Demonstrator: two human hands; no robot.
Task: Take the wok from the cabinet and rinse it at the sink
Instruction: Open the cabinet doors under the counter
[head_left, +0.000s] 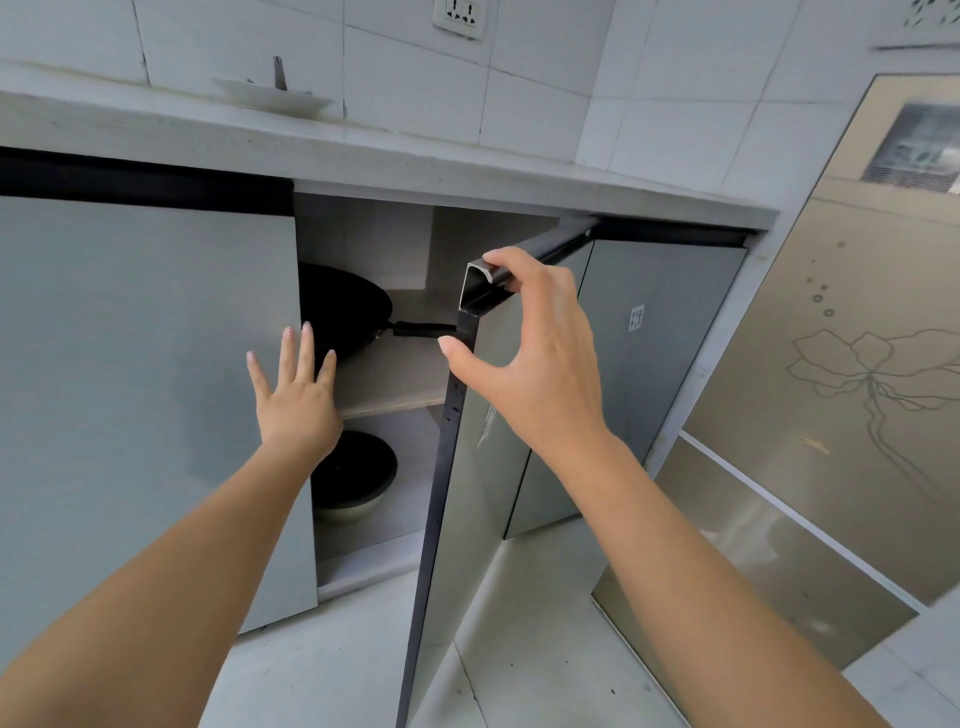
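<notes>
The cabinet door (467, 441) stands open. The right hand (535, 353) holds the top corner of the door, fingers curled over its edge. The left hand (298, 395) is flat and open, fingers straight, reaching toward the gap and holding nothing. The black wok (343, 312) sits on the upper shelf (395, 379), its handle pointing right. This looks like the taking-out step. Next, the left hand likely needs to grab the handle or rim. The closed left door (150, 389) hides part of the wok. No sink shows here.
</notes>
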